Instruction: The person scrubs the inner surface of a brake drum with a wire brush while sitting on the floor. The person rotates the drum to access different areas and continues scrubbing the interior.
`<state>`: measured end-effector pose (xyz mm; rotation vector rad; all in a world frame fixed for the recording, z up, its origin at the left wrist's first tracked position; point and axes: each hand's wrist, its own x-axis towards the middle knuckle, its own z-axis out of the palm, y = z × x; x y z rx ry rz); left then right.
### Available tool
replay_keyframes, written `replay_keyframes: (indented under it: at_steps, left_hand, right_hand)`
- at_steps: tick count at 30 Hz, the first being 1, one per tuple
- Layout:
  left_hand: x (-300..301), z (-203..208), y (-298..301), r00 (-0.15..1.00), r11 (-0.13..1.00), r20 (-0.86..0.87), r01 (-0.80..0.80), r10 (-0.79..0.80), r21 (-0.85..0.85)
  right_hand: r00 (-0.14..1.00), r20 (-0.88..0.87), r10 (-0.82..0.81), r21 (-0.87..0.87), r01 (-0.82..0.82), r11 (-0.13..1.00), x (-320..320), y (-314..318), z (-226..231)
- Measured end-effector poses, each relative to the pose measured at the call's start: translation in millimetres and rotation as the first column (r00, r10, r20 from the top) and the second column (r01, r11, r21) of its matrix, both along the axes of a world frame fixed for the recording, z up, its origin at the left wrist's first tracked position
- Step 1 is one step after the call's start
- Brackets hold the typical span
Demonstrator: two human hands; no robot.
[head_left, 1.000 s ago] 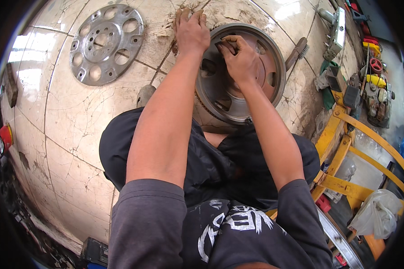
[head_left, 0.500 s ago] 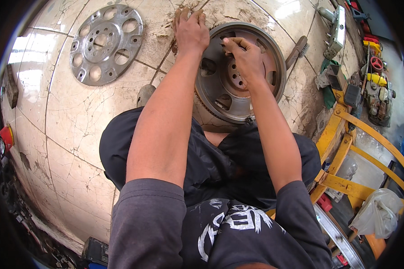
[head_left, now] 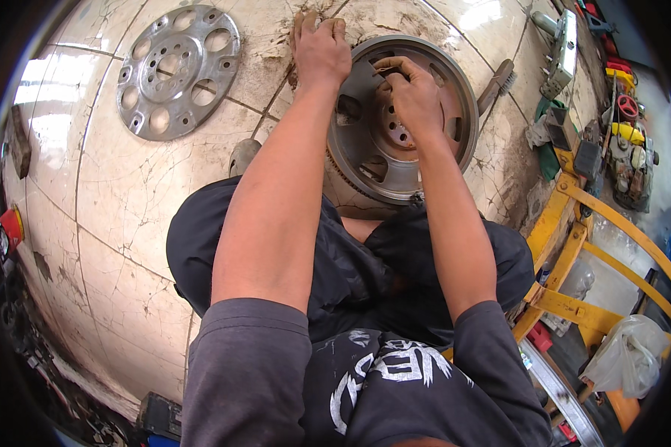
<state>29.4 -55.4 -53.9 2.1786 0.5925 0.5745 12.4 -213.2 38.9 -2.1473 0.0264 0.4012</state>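
Wheel (head_left: 391, 141): a large round metal wheel with a rust-brown centre and wide openings lies face up on the tiled floor (head_left: 134, 201), in front of the person's folded legs (head_left: 343, 279). Teeth are visible along its lower left edge.

Right hand (head_left: 412, 93): over the upper middle of the wheel. The fingers are bent, with the index finger and thumb close together above the wheel's face, near an opening on its far side. Dark shadow lies at the tips; whether they pinch a small piece or press on the metal cannot be told. The forearm comes in from the near right side of the wheel and crosses its rim, with the wrist to the right of the centre holes.

Left hand (head_left: 320, 54): at the far left of the wheel, back of the hand up, fingers slightly spread and pointing away from the person, tips over the stained floor. The side of the hand is just beside the rim; contact cannot be confirmed. The forearm passes left of the wheel.

Surroundings: a flat metal disc (head_left: 188, 73) with holes lies well left of the wheel. A brush (head_left: 494, 88) lies just beside its right rim, bristle end outward. A yellow frame (head_left: 574, 309) stands to the near right of the wheel.
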Motion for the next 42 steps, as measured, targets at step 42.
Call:
replay_keyframes:
  at_steps: [42]
  left_hand:
    - [-1.5, 7.5, -2.9, 0.999, 0.999, 0.033, 0.030, -0.029, -0.018]
  right_hand:
    - [0.735, 0.530, 0.424, -0.368, -0.251, 0.895, -23.2, -2.4, -27.6]
